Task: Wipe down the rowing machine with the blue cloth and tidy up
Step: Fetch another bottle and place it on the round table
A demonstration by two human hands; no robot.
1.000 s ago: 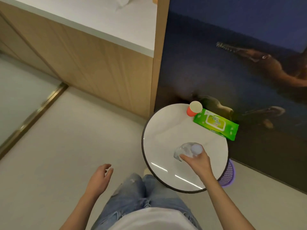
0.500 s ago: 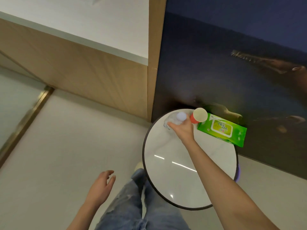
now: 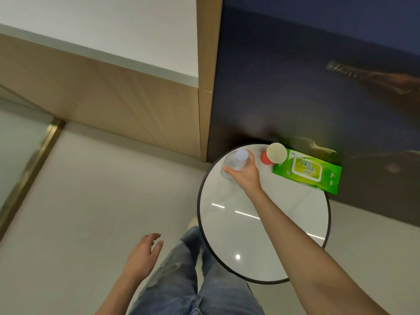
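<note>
Okay, right hand (image 3: 244,176) reaches across the round table (image 3: 261,237) and grips the clear bottle (image 3: 233,162); thumb on the bottle's left side, fingers curled round its right side just under the pale cap (image 3: 241,154); the bottle is at the far-left edge of the table top, close to the dark rim; cannot tell if its base sits on the top.

Left hand (image 3: 142,258) hangs over the floor (image 3: 102,201) beside the jeans (image 3: 181,280); fingers loosely spread, slightly bent, holding nothing.

Edges: red paper cup (image 3: 273,154) stands upright at the far edge, just right of the right hand, apart from it; green wipes pack (image 3: 306,171) lies just beside the cup and hangs over the far-right rim, against the dark wall panel (image 3: 306,76); the table's far edge sits close to that panel.

Room: near half of the table top is bare but for the forearm crossing it; wide bare floor left of the table, bounded by the wooden cabinet (image 3: 113,105) at the back and a brass strip (image 3: 29,171) at far left.

Counts: one bottle; one cup; one wipes pack; one table; two hands.
</note>
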